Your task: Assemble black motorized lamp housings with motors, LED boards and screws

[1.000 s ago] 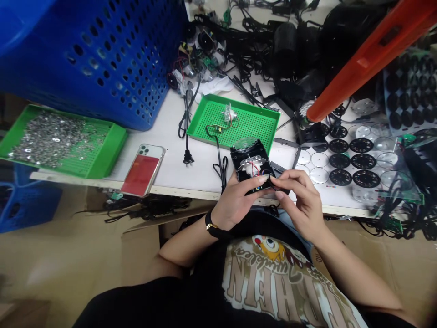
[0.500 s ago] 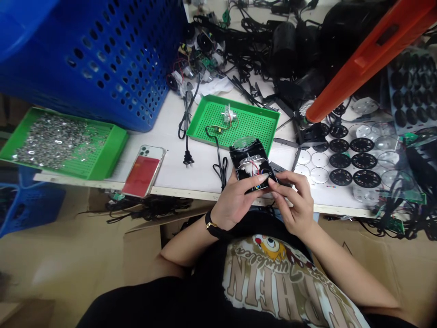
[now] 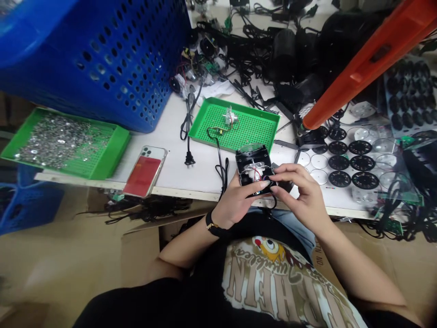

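An open black plastic housing (image 3: 243, 160) sits in my left hand (image 3: 235, 200), whose thumb presses on its near inner edge. Inside it are a clear and white mechanism (image 3: 254, 172) and thin red wires. The thumb and fingers of my right hand (image 3: 303, 189) close on the housing's near right corner; a small part between the fingertips cannot be made out. From that corner a black cable (image 3: 274, 201) curves down. Just beyond the housing lies a green perforated tray (image 3: 252, 136) holding a clear motor-like part (image 3: 230, 116) and a small board with a cord.
At left are a tall blue basket (image 3: 136, 91), a green tray of small metal parts (image 3: 118, 146) and a phone (image 3: 145, 171) at the table edge. Black dials (image 3: 360, 161) lie at right. An orange post (image 3: 355, 77) slants overhead. Tangled cables (image 3: 246, 59) fill the back.
The housing has turned slightly and come a little lower and to the right. My right fingers have spread somewhat at its corner, and the cable loop below now shows.
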Tool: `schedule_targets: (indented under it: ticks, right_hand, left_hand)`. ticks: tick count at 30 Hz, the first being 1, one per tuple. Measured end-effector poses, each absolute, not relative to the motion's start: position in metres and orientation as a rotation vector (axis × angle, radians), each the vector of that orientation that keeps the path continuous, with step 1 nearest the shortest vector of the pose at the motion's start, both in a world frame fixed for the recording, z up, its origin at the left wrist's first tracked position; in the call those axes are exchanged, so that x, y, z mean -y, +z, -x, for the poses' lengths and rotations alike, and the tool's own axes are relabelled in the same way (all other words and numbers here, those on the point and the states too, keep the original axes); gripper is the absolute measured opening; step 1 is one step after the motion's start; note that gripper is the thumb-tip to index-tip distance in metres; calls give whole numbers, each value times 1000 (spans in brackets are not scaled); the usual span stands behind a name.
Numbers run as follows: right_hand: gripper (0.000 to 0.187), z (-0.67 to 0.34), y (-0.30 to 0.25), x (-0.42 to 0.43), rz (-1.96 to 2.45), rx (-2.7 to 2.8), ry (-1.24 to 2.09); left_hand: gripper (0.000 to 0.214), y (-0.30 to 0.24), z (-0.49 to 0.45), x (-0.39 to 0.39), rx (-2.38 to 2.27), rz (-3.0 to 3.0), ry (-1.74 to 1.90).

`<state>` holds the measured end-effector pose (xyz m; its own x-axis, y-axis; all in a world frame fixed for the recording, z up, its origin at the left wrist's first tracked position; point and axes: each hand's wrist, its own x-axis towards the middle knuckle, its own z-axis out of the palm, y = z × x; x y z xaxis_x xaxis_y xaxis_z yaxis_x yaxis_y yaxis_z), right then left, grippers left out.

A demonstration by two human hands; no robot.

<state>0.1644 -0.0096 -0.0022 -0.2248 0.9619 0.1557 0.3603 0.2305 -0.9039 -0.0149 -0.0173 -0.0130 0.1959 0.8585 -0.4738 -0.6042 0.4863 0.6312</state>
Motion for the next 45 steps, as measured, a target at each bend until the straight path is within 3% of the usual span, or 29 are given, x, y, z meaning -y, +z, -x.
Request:
schedule_targets:
  ticks: [5, 9, 15, 21, 26, 29, 37, 42, 45]
  right_hand:
    - [10, -161, 1, 4, 1294, 1704, 1151]
    - [18, -170, 1, 4, 1245, 1677, 1175]
    - [25, -203, -13, 18, 1447, 1714, 749]
    - [51, -205, -33, 33, 1482, 1918, 574]
    - [37, -214, -34, 8, 1555, 1924, 327]
    - [38, -231, -33, -21, 1677, 1916, 182]
    - [66, -209, -31, -106, 2080, 1901, 186]
    - [66, -213, -22, -96, 2010, 1935, 205]
    - [64, -265, -12, -76, 1956, 1821, 44]
  left_hand:
    - [43, -16, 15, 19, -899, -346, 1022]
    - [41, -12, 14, 17, -869, -340, 1015]
    - [41, -11, 24, 14, -875, -333, 1092]
    - [42, -12, 36, 13, -970, -312, 1143]
    - [41, -9, 37, 16, -1008, -324, 1122]
    - [43, -9, 38, 18, -1027, -324, 1120]
    - [45, -7, 27, 20, -997, -329, 1089]
    - [50, -4, 32, 22, -1080, -314, 1097]
    - [51, -3, 37, 20, -1136, -326, 1100]
